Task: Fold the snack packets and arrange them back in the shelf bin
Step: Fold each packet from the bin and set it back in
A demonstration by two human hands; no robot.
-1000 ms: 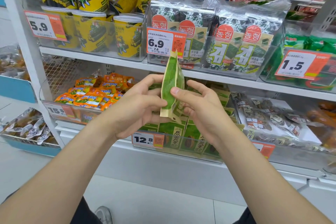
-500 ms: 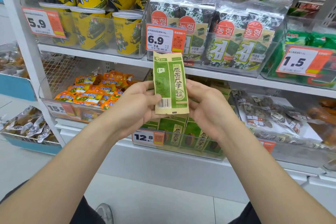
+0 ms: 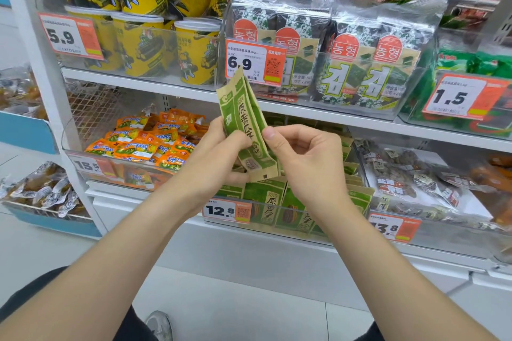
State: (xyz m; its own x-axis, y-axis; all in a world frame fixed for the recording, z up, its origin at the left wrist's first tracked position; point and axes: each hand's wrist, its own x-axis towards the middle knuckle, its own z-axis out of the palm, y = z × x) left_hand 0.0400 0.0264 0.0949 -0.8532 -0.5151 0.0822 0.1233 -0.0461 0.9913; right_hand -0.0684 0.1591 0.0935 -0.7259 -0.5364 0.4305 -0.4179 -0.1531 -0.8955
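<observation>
Two tiers of white shelving [image 3: 166, 88] filled the frame, and on the lower tier, at lower centre, sat the clear shelf bin [image 3: 279, 226] with a 12.8 price tag [image 3: 221, 210] on its front wall. Green packets [image 3: 266, 202] stood upright in rows inside it, faces forward. In front of the bin and a little above it, both hands met at the centre of the frame. The left hand [image 3: 213, 163] was curled round the lower left side of one snack packet [image 3: 243, 122], thumb pressed on its printed face. The right hand [image 3: 304, 158] pinched the packet's right edge between thumb [image 3: 270, 133] and the fingers behind it. The packet was held clear of the bin, tilted with its top toward the upper left, and it showed a lengthwise bend, one long flap turned back behind the face. The step in hand looked to be that lengthwise fold, not yet pressed flat. To do it well, the long edges wanted lining up before any crease was set. Then the thumbs could run along the fold from bottom to top, so the air and contents shifted evenly and did not bunch at one end. A light pinch would suit, since the packet seemed thin and easily wrinkled. It should then go in upright beside the others.
</observation>
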